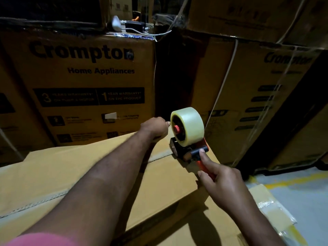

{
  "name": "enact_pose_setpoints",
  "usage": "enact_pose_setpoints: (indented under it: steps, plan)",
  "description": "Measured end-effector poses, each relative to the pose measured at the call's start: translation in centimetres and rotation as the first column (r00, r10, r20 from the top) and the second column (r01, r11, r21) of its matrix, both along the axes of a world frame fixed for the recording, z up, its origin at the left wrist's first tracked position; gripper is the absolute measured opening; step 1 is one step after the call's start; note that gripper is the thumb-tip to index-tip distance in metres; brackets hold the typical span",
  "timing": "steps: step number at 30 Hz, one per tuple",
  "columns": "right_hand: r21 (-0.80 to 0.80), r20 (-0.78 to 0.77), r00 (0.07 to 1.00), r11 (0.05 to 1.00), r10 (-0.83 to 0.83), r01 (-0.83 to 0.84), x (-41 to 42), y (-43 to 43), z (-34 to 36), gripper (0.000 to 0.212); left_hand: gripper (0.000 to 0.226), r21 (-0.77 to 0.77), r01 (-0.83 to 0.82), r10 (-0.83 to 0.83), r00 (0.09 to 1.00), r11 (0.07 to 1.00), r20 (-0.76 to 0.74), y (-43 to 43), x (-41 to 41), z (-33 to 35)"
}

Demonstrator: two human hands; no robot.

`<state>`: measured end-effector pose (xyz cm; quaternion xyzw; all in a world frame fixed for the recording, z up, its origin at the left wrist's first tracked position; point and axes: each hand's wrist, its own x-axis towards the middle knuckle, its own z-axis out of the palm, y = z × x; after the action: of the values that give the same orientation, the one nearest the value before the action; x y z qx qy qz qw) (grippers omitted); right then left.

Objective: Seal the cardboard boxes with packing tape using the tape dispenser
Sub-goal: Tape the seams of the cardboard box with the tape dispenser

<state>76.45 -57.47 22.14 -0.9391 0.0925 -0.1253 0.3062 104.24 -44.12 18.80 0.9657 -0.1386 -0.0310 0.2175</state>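
A plain cardboard box (99,174) lies in front of me, its top flaps meeting in a seam that runs from the lower left to the far right corner. At that far end of the seam sits the tape dispenser (188,150), black with an orange handle and a roll of clear tape (190,125) on top. My right hand (223,181) grips the orange handle, forefinger stretched onto the black body. My left hand (156,127) reaches over the box's far edge, fingers curled beside the roll; what they hold is hidden.
Printed Crompton cartons (85,82) are stacked right behind the box, more (269,89) to the right with strapping. A second carton (221,228) lies lower at the right, tape on its corner. Grey floor (298,190) with a yellow line shows at the right.
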Motion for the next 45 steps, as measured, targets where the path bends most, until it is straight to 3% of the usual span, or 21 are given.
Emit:
enact_pose_setpoints:
  steps: [9,14,16,18,20,22,25,29,34,39,45]
  plan:
    - [0.042,-0.066,0.992,0.993,-0.109,0.112,-6.6,-1.2,0.1,0.058,0.057,0.029,-0.014,0.017,0.996,0.999,-0.086,-0.6,0.7,-1.0]
    - [0.068,-0.004,0.982,0.980,-0.189,0.189,-9.9,-1.2,0.4,0.074,0.063,0.127,0.006,0.002,0.998,0.992,-0.069,-0.6,-0.1,-0.9]
    - [0.075,0.005,0.981,0.978,-0.196,0.195,-10.4,-0.5,-0.1,0.077,0.053,0.150,0.080,-0.093,0.992,0.985,0.083,-0.4,-1.0,-0.3]
    - [0.081,0.035,0.982,0.980,-0.183,0.180,-10.5,-0.2,-0.6,0.076,0.046,0.120,0.292,-0.313,0.920,0.949,0.238,-0.7,-2.2,0.3]
    - [0.094,0.069,0.980,0.979,-0.189,0.182,-10.5,0.1,-0.7,0.073,0.042,0.118,0.523,-0.536,0.822,0.844,0.191,-1.5,-4.0,0.4]
    - [0.086,0.094,0.979,0.982,-0.179,0.171,-10.3,0.2,-0.7,0.068,0.046,0.172,0.602,-0.621,0.778,0.780,0.093,-2.3,-5.2,-0.3]
    - [0.073,0.120,0.978,0.984,-0.170,0.162,-10.4,0.5,-1.1,0.064,0.050,0.229,0.571,-0.598,0.799,0.788,0.065,-2.5,-5.5,-0.4]
    - [0.055,0.174,0.972,0.987,-0.155,0.148,-11.7,0.5,-2.5,0.082,0.051,0.248,0.536,-0.555,0.832,0.807,0.008,-3.0,-6.2,0.4]
    - [0.030,0.274,0.954,0.992,-0.124,0.121,-13.7,-1.5,-3.5,0.075,0.051,0.295,0.487,-0.496,0.867,0.822,-0.051,-4.1,-7.3,0.9]
    - [0.000,0.287,0.955,0.997,-0.071,0.074,-15.7,-3.2,-4.0,0.088,0.049,0.324,0.407,-0.408,0.910,0.854,-0.069,-5.0,-8.5,1.7]
    - [0.003,0.300,0.952,0.998,-0.060,0.063,-15.3,-3.3,-4.6,0.088,0.054,0.240,0.560,-0.580,0.814,0.793,0.017,-6.4,-12.1,-0.4]
